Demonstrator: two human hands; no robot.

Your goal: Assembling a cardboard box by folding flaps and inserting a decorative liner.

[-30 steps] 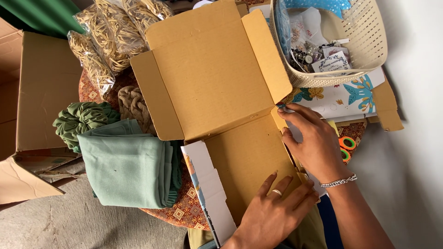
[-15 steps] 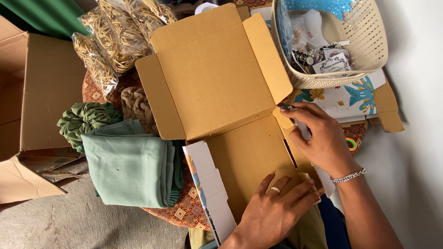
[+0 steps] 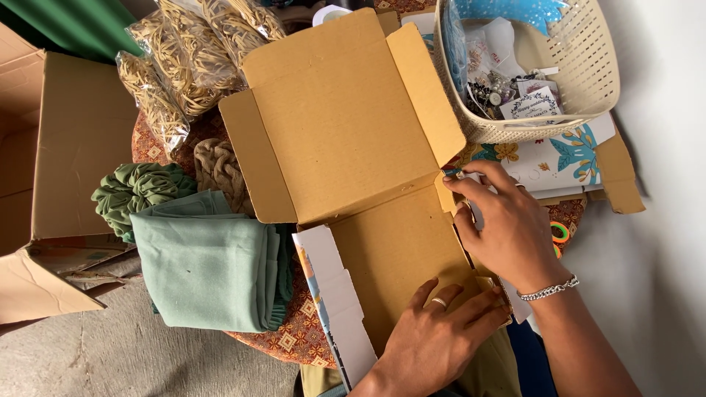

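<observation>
Biggest thing I'm looking at is the box [image 3: 353, 147], a flat brown cardboard mailer lying open on a round patterned table [image 3: 294, 331], lid flap thrown back toward the top of the view and its side flaps sticking out. The inside is plain corrugated brown, the outside of the left wall shows white with a bit of print.

My left hand [image 3: 441, 338] comes in from the bottom, palm down and fingers spread flat, pressing on the box floor near its front edge; there's a ring on one finger. My right hand [image 3: 507, 228] is over the box's right wall, fingers curled and pinching that folded wall near the lid hinge, bracelet on the wrist.

Left of the box sits a folded green cloth [image 3: 209, 265], and top right a cream basket [image 3: 581, 88] of small bits.
</observation>
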